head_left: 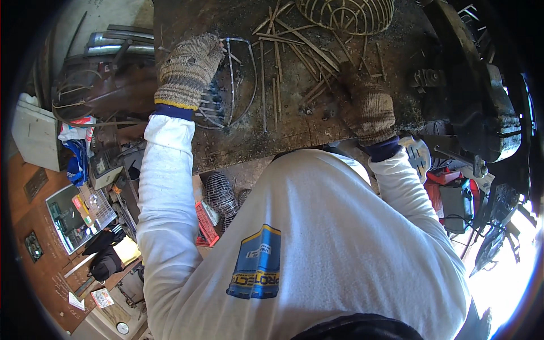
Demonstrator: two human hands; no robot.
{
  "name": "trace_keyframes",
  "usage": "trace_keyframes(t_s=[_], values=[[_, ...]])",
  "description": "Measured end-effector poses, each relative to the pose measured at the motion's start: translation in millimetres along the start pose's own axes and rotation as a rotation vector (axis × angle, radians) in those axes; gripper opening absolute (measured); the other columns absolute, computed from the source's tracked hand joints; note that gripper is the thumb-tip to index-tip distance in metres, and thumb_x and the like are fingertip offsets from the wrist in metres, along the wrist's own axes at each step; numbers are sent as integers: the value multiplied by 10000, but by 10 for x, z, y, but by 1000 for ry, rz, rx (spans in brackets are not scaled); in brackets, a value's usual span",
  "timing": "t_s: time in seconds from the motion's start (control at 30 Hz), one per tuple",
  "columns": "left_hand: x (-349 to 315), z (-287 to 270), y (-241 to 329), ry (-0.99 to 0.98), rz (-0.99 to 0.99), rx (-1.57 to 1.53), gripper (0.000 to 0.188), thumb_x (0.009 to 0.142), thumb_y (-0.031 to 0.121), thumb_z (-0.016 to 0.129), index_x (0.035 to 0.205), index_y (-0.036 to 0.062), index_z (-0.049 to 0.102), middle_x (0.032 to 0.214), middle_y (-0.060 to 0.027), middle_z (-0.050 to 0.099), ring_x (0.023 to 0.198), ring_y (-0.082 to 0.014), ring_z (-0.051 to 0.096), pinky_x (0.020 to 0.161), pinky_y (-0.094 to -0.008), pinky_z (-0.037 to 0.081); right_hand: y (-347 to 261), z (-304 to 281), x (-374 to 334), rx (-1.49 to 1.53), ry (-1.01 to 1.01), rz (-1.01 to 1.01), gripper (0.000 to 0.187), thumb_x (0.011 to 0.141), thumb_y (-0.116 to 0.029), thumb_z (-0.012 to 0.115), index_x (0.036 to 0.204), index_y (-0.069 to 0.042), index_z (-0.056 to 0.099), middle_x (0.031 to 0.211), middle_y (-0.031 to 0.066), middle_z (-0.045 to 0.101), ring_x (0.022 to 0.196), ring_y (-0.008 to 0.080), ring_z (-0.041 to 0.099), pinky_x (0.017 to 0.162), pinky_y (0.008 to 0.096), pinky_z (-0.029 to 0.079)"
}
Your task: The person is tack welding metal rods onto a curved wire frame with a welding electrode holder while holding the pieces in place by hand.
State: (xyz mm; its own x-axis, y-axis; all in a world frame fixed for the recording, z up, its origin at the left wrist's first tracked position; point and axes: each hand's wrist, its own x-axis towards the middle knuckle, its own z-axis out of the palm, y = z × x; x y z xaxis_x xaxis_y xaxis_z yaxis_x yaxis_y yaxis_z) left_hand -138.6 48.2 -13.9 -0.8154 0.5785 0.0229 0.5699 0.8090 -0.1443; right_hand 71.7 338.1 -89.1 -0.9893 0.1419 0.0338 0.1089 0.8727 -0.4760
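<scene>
My left hand point(190, 69), in a striped knitted work glove, is at the left of a dark workbench point(243, 146). Its fingers curl over the upper left side of a rounded metal wire frame point(232, 85), which lies on the bench with several short crosspieces by the wrist. My right hand point(369, 110), gloved likewise, rests low over the bench near the right ends of several thin metal rods point(306, 59). Its fingers are dark and blend into the surface, so their grip is unclear.
A round wire basket point(347, 14) sits at the bench's far edge. To the right stands a heavy bench vise point(481, 96). Metal tubes and bent wire point(116, 51) crowd the left side. Below the bench are a red plastic basket point(207, 224) and a wire coil-like cage point(220, 195).
</scene>
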Motion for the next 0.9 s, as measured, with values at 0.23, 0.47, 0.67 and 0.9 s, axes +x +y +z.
trace_keyframes(t_s=[0.23, 0.47, 0.67, 0.9], values=[[-14, -53, 58, -28, -25, 53, 384, 944, 420, 532, 1170, 138, 661, 1134, -137, 675, 1055, -342, 630, 911, -451, 500, 26, 61, 19, 12, 62, -22, 471, 950, -395, 536, 1310, -93, 565, 1080, 198, 676, 981, 379, 656, 819, 467, 528], [-103, -249, 250, -139, -33, 244, 404, 951, 438, 513, 1224, 168, 638, 1168, -127, 662, 1094, -315, 622, 927, -452, 504, 18, 60, 13, 9, 53, -10, 449, 932, -384, 540, 1289, -113, 571, 1046, 194, 676, 959, 375, 659, 806, 473, 534], [-135, -193, 170, -72, 12, 296, 427, 961, 451, 491, 1242, 161, 631, 1223, -106, 646, 1145, -297, 599, 942, -448, 499, 21, 49, -3, 2, 51, -29, 448, 932, -384, 540, 1289, -114, 571, 1041, 194, 677, 956, 375, 660, 805, 472, 534], [-239, -140, 200, -155, 104, 292, 424, 970, 441, 476, 1225, 145, 640, 1175, -106, 669, 1095, -290, 621, 934, -435, 500, 33, 49, -17, 3, 63, -42, 447, 932, -384, 541, 1288, -116, 572, 1036, 194, 678, 953, 375, 660, 803, 472, 534]])
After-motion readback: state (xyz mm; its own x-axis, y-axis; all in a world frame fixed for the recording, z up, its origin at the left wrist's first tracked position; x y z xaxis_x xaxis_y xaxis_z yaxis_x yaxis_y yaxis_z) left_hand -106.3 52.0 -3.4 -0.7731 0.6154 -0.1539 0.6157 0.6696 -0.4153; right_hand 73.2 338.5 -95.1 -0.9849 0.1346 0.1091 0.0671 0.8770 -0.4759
